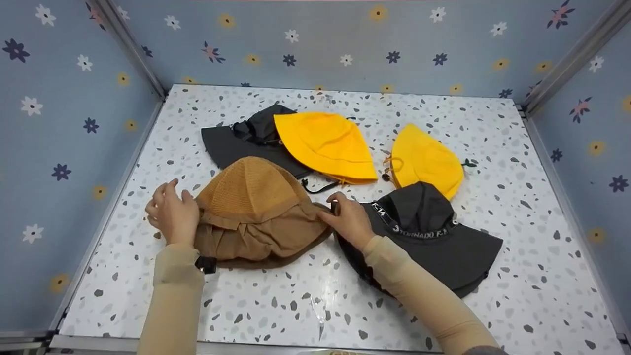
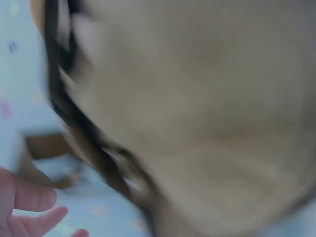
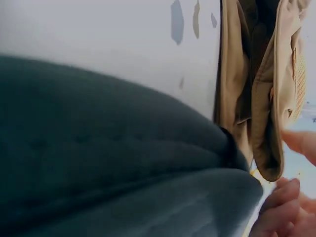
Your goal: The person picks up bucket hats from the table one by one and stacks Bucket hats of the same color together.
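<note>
A brown bucket hat (image 1: 259, 197) with a mesh crown and gathered brim sits between my two hands. My left hand (image 1: 173, 212) is beside its left edge, fingers spread and holding nothing. In the left wrist view, the hat's pale inside (image 2: 207, 108) fills most of the frame, with a brown strap loop (image 2: 49, 145) near the fingers. My right hand (image 1: 351, 217) is at the brim's right end, thumb touching it and fingers loosely bent. A gap shows between thumb and fingers in the right wrist view. Under that hand lies a black wide-brimmed hat (image 1: 419, 217) with a lettered band.
A yellow bucket hat (image 1: 328, 145) overlaps another black hat (image 1: 236, 145) behind the brown one. To the right lies a second yellow hat (image 1: 426, 160) with a small green sprout. Patterned blue panels (image 1: 320, 44) enclose the speckled table (image 1: 276, 310) at the back and sides.
</note>
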Demonstrator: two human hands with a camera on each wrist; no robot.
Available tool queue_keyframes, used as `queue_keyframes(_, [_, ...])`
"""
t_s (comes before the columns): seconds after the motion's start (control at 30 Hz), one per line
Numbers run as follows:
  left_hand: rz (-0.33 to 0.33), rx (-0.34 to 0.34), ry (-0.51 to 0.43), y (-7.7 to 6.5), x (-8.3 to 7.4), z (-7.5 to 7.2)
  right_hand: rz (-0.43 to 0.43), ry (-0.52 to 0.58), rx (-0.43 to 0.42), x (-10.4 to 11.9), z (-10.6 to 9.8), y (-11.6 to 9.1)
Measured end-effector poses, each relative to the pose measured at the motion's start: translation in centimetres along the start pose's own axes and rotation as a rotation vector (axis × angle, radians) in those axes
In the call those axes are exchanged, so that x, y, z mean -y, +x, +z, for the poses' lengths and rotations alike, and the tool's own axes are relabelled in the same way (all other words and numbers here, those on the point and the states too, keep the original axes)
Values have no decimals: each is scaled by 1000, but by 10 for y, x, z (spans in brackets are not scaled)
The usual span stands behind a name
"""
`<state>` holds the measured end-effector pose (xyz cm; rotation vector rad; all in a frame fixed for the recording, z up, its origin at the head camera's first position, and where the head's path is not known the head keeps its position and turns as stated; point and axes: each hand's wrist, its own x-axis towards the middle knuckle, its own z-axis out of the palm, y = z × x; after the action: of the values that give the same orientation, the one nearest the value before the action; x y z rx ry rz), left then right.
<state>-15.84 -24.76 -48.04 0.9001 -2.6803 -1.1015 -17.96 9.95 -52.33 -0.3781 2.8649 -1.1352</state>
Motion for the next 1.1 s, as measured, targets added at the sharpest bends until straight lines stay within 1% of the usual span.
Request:
queue_keyframes(0.07, [137, 11, 72, -8, -15, 6, -96, -23, -39, 4, 1, -1])
queue_keyframes(0.1, [202, 27, 111, -13, -22, 10, -149, -38, -51, 6, 2, -2])
queue_keyframes(0.17, [316, 83, 178, -20, -32, 19, -241, -85, -55, 10, 5, -5])
queue_keyframes(0.23, [393, 159, 235, -26, -39, 30, -302, -184, -46, 13, 9, -8])
queue_keyframes(0.3, [433, 233, 279, -30, -42, 42, -316, -307, -34, 16, 13, -12])
queue_keyframes(0.37, [447, 295, 311, -32, -43, 52, -311, -402, -12, 19, 16, -14])
queue_keyframes(0.43, [448, 345, 332, -30, -44, 59, -297, -452, 22, 21, 19, -14])
queue_keyframes(0.53, [452, 403, 345, -26, -45, 63, -300, -444, 77, 22, 22, -12])
queue_keyframes(0.63, [472, 438, 347, -23, -47, 64, -315, -423, 124, 20, 24, -10])
queue_keyframes(0.73, [491, 457, 347, -22, -46, 67, -315, -409, 177, 19, 26, -10])
queue_keyframes(0.8, [499, 459, 351, -22, -46, 69, -315, -421, 203, 18, 27, -11])
queue_keyframes(1.0, [512, 441, 356, -18, -40, 78, -275, -529, 285, 18, 34, -8])
queue_keyframes(1.1, [511, 445, 350, -16, -35, 82, -264, -586, 318, 17, 37, -6])
